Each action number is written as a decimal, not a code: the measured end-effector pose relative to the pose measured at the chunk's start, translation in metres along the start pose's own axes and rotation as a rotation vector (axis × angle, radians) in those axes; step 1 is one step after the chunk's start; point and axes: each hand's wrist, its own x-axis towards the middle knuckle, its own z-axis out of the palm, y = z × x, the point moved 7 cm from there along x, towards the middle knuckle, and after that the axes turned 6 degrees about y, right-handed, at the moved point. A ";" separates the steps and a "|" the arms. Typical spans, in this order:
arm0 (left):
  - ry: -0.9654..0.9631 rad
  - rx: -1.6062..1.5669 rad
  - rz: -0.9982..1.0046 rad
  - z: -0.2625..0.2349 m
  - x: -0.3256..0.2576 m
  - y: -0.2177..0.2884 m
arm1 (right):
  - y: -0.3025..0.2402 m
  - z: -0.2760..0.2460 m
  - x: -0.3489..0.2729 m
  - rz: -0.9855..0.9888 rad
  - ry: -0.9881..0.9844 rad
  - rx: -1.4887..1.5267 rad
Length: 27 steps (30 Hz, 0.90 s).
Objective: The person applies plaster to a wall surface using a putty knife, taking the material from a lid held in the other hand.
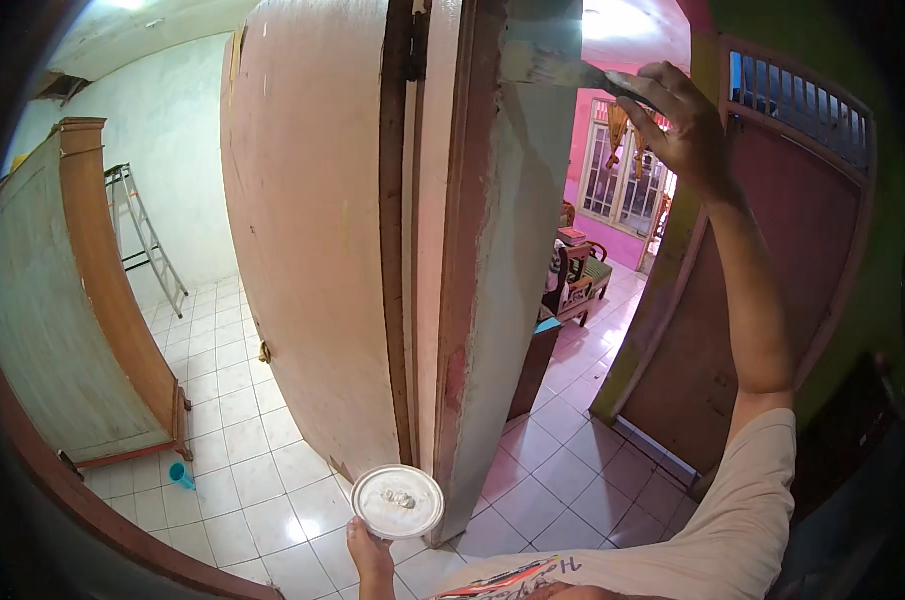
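Currently, the putty knife is high up at the pale wall strip, its whitish blade lying sideways, apparently against the surface just beside the door frame. Right hand: fingers partly curled, closed on the dark handle; arm raised, forearm well clear of the wall. Low down, the left hand grips a round white lid by its near edge, thumb side visible; fingers beneath are hidden, so their spread cannot be told. A small lump of off-white paste sits near the lid's middle. Left of the frame: a pinkish door panel. Further left, a wooden wardrobe, a stepladder leaning near the wall, and a blue cup on the tiled floor. Right side: wooden chairs through the opening, then a brownish-red door
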 end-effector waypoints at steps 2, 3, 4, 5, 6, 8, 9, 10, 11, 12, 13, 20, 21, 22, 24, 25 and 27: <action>-0.015 0.017 0.001 -0.004 0.003 -0.002 | 0.001 0.006 0.001 0.009 -0.038 -0.015; -0.029 0.027 0.002 -0.005 0.003 -0.002 | 0.002 0.010 0.001 0.011 -0.073 -0.027; -0.029 0.029 0.001 -0.006 0.003 -0.002 | 0.003 0.008 -0.001 0.013 -0.075 -0.028; -0.034 0.029 0.000 -0.006 0.002 0.000 | 0.003 0.004 -0.004 0.003 -0.056 -0.015; -0.038 0.023 -0.002 -0.005 0.001 0.000 | 0.001 0.001 -0.005 -0.012 -0.035 0.001; -0.030 0.007 -0.004 -0.002 -0.002 0.001 | -0.005 -0.003 -0.003 -0.023 0.005 0.034; -0.024 0.001 -0.003 -0.002 -0.003 0.003 | -0.007 -0.007 -0.004 -0.023 0.045 0.063; -0.022 0.004 -0.002 -0.002 -0.003 0.004 | -0.009 -0.006 -0.005 -0.019 0.045 0.064; -0.014 0.027 -0.004 -0.002 -0.004 0.005 | -0.014 -0.001 -0.005 -0.025 0.020 0.058; -0.008 0.049 -0.006 -0.003 -0.004 0.006 | -0.017 0.001 -0.005 -0.031 -0.005 0.050; -0.008 0.052 -0.006 -0.004 -0.003 0.006 | -0.018 -0.001 -0.006 -0.028 -0.005 0.049; -0.028 0.037 -0.004 0.000 -0.006 0.008 | -0.028 -0.010 -0.007 -0.038 0.017 -0.006; -0.047 0.050 -0.001 0.001 -0.007 0.010 | -0.031 -0.009 -0.005 -0.057 0.010 -0.007; -0.046 0.054 -0.002 0.000 -0.007 0.011 | -0.033 -0.008 -0.006 -0.053 0.008 -0.006; -0.032 0.052 0.000 -0.003 -0.006 0.009 | -0.034 -0.003 -0.010 -0.026 -0.037 -0.005; -0.032 0.052 -0.002 -0.003 -0.007 0.009 | -0.032 -0.003 -0.012 -0.027 -0.038 -0.005; -0.011 0.027 0.001 -0.005 -0.008 0.009 | -0.030 -0.009 -0.016 -0.052 0.047 0.010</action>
